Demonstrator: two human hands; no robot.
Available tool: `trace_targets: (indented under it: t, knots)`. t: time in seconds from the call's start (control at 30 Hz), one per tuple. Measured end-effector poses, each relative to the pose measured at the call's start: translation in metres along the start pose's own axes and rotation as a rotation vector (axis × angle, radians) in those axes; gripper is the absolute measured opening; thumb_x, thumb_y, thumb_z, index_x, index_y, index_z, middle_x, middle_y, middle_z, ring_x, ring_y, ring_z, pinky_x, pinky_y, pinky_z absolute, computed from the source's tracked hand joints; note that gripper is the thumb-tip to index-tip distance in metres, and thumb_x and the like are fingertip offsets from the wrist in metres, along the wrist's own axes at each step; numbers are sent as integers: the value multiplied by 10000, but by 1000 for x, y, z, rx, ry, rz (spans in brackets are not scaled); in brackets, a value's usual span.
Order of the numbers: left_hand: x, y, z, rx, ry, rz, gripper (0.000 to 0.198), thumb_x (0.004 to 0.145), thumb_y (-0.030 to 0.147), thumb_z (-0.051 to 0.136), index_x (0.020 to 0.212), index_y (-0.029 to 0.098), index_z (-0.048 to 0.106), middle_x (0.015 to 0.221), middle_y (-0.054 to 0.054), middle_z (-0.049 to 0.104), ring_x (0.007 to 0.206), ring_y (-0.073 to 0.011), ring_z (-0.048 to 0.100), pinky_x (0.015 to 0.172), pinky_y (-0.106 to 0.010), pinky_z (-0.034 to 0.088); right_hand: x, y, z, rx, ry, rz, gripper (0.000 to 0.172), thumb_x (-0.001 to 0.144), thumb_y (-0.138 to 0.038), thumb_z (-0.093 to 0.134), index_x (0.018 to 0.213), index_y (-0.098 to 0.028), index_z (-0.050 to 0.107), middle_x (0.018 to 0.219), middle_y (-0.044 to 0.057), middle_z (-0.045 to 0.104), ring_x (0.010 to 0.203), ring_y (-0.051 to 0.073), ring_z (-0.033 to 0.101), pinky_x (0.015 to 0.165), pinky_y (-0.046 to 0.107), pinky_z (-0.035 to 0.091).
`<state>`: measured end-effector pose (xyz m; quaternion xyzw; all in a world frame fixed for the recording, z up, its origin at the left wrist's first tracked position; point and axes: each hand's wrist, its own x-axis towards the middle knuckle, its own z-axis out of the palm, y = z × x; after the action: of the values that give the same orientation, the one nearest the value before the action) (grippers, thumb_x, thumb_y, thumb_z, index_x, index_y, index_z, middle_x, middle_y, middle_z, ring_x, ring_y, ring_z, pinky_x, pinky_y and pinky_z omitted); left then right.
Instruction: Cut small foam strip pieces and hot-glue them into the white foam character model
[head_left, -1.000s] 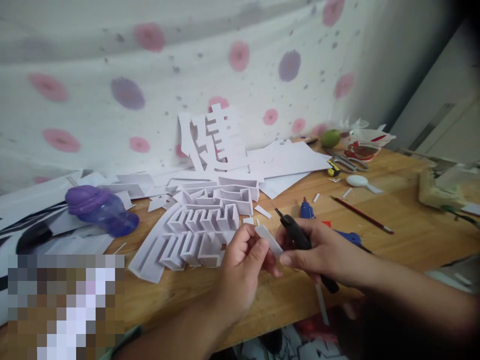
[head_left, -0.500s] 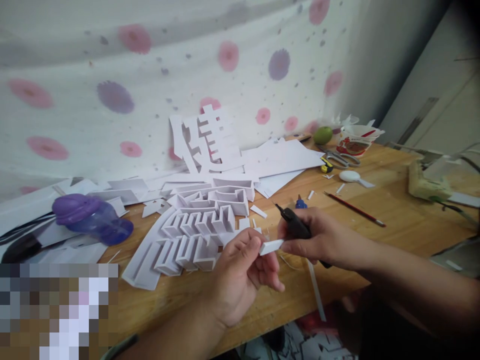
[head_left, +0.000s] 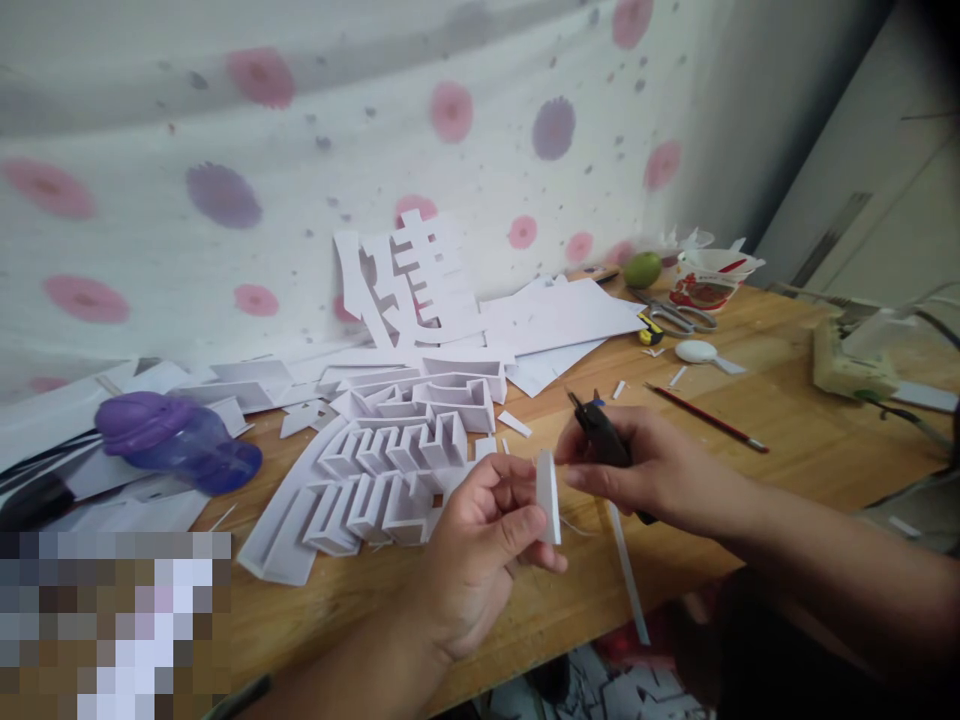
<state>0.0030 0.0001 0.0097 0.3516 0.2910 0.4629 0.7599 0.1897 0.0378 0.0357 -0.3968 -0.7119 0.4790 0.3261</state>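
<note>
**Strip upright in my left hand, black tool in my right**

My left hand [head_left: 480, 540] was up over the near edge of the wooden table [head_left: 787, 430], thumb and forefinger pinching a short white foam strip [head_left: 547, 496] that stood nearly upright between them, the other fingers curled loosely beneath. Just to its right, my right hand [head_left: 645, 465] was wrapped around a black tool [head_left: 600, 440], fingers closed on its body, its thin tip pointing up and away towards the wall. The forefinger of that hand reached close to the strip; I could not tell whether it touched.

A long thin white sliver [head_left: 627, 572] lay under my right hand, running off the table's front edge. Beyond my left hand sat the white foam letter model [head_left: 390, 450], a maze of raised walls, and behind it a cut-out white character [head_left: 420, 275] leaned on the flowered cloth [head_left: 300, 150]. Off to the left lay a purple bottle [head_left: 176, 440] on its side. Further right, a red pencil [head_left: 705, 417], a white spoon [head_left: 701, 352], scissors [head_left: 679, 318] and a green fruit [head_left: 643, 269].
</note>
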Motion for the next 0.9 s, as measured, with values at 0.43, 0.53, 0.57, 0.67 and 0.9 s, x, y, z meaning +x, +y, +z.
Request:
trace_targets:
  t: [0.43,0.53,0.57,0.67,0.9]
  knots:
    - [0,3,2,-154,-1,42,365,673,237,795,975,178,598,686,51,578,492,-48,552,528,-218,552,-7,10,1,-886,9,-336,45,700,-150,493,738,-171,502,667,21,545,576,148,458,556,272,249]
    - [-2,3,2,-160,-10,48,355,677,240,792,971,189,598,680,58,572,492,-45,553,532,-220,559,-7,10,1,-922,5,-330,40,710,-165,488,743,-171,510,655,23,548,564,153,459,549,278,241]
    - [-2,3,2,-161,-12,49,350,682,239,789,970,193,596,671,62,569,493,-45,553,534,-219,560,-7,10,1,-935,12,-330,39,710,-165,485,740,-171,509,651,24,549,562,155,461,547,278,240]
    - [-2,1,1,-168,-48,49,306,712,225,767,963,198,594,650,65,568,497,-40,553,547,-216,565,-6,11,0,-983,70,-324,47,713,-157,465,732,-171,505,640,29,551,554,159,469,542,276,236]
    - [-1,-2,-1,-189,-117,67,253,759,206,726,976,207,596,656,54,593,523,-41,569,571,-214,571,-6,12,-1,-1027,118,-395,43,708,-154,467,721,-171,504,620,27,545,541,156,471,539,272,233]
